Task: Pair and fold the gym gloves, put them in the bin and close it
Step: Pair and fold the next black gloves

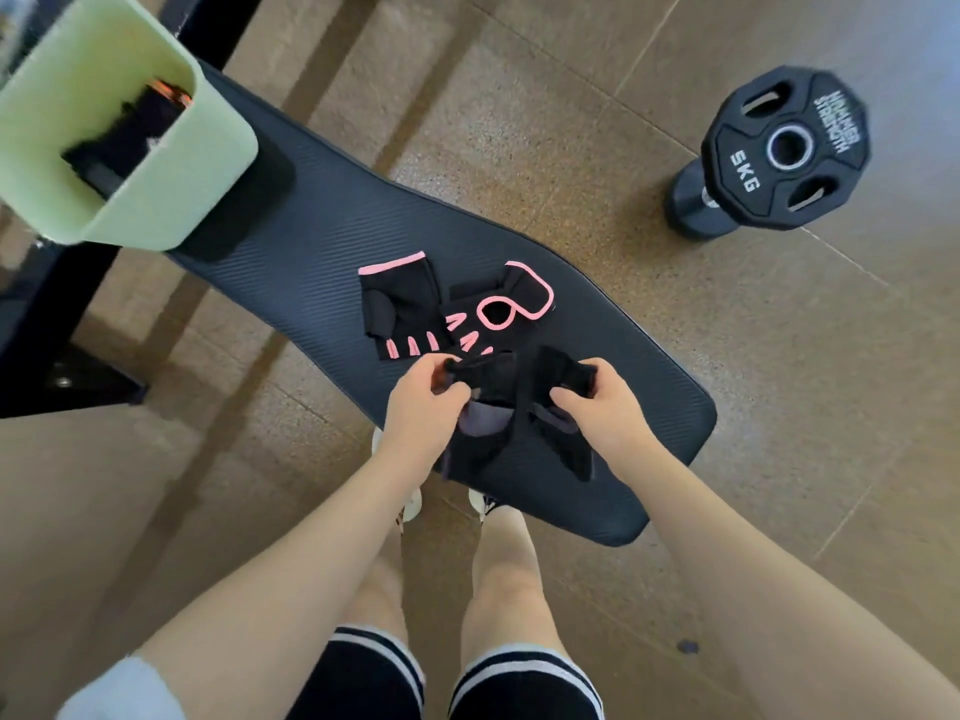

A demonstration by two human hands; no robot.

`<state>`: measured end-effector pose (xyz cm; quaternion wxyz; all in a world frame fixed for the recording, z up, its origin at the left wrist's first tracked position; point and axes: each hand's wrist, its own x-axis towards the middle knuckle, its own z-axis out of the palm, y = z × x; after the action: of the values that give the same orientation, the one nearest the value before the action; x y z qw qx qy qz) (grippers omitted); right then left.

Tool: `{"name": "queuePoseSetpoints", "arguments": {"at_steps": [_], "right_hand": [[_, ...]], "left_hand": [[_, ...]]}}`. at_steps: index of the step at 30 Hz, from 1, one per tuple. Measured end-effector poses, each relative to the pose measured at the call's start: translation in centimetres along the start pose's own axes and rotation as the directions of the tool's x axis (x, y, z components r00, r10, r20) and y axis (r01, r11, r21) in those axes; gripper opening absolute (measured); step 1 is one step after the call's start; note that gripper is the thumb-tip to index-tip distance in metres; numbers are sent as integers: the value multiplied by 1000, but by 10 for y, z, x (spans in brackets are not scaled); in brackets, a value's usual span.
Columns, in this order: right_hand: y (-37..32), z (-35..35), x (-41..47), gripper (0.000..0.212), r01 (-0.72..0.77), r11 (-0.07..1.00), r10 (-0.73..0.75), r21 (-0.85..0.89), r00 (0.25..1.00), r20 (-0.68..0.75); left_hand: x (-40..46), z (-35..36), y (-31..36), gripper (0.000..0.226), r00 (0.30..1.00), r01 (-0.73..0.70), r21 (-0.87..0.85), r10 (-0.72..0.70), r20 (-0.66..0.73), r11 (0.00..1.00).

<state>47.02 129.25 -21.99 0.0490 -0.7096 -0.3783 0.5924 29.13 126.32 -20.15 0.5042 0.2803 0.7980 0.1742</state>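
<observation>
I see the left hand (421,402) and the right hand (597,402) both closed with pinching fingers on a pair of black gloves with grey palms (498,418), held just above the near end of the dark padded bench (322,220). Two black gloves with pink trim (452,309) lie flat on the bench beyond the hands, touching each other. The pale green bin (156,200) stands open at the far end of the bench, with some dark gloves inside, and a 5 kg weight plate (789,148) rests on the floor at the right.

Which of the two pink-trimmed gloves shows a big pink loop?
The right pink-trimmed glove, nearer the weight plate; the left pink-trimmed glove shows only a pink cuff edge and stripes.
</observation>
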Motion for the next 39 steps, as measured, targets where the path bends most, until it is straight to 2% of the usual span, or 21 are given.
{"name": "queuePoseSetpoints", "arguments": {"at_steps": [3,7,10,13,15,18,20,22,26,28,31,33,35,37,39], "right_hand": [[-31,-1,-42,22,159,986,-146,54,970,-193],[-58,6,-93,24,368,929,-347,-35,834,-429],[-65,8,-111,24,372,925,-350,-77,753,-557],[-68,9,-121,26,356,934,-295,-33,714,-635],[-73,18,-129,28,428,896,-407,-121,679,-610],[-79,43,-139,33,555,791,-606,-258,650,-458],[-78,57,-142,38,574,758,-652,-309,661,-371],[-76,63,-144,40,582,738,-674,-342,665,-323],[-75,55,-146,41,625,674,-737,-392,603,-305],[-72,51,-146,45,621,640,-759,-453,603,-246],[-62,49,-142,64,587,605,-743,-538,659,-116],[-56,47,-136,72,546,555,-754,-627,649,-101],[-57,39,-131,66,555,575,-758,-602,637,-137],[-65,26,-130,52,579,618,-753,-533,630,-189],[-77,11,-129,42,611,691,-710,-387,674,-203]], "left_hand": [[-27,-16,28,24,998,-32,-185,42,52,982],[-53,-29,55,25,991,-126,-195,133,23,973],[-69,-37,71,23,983,-165,-245,178,34,955],[-80,-48,80,22,979,-171,-260,194,68,951],[-85,-54,77,22,974,-151,-242,186,129,958],[-93,-62,70,40,958,-127,-309,198,209,943],[-96,-66,70,43,952,-99,-359,194,238,928],[-99,-71,72,35,943,-19,-420,156,295,908],[-99,-82,76,29,903,186,-645,130,410,741],[-98,-86,81,28,916,198,-663,104,387,722],[-100,-85,90,24,950,168,-627,46,310,761],[-100,-83,94,25,961,157,-565,6,276,810],[-99,-79,96,24,970,135,-440,-28,241,888],[-103,-76,101,23,969,121,-412,-18,247,903],[-104,-74,103,50,960,114,-505,36,278,855]]}}
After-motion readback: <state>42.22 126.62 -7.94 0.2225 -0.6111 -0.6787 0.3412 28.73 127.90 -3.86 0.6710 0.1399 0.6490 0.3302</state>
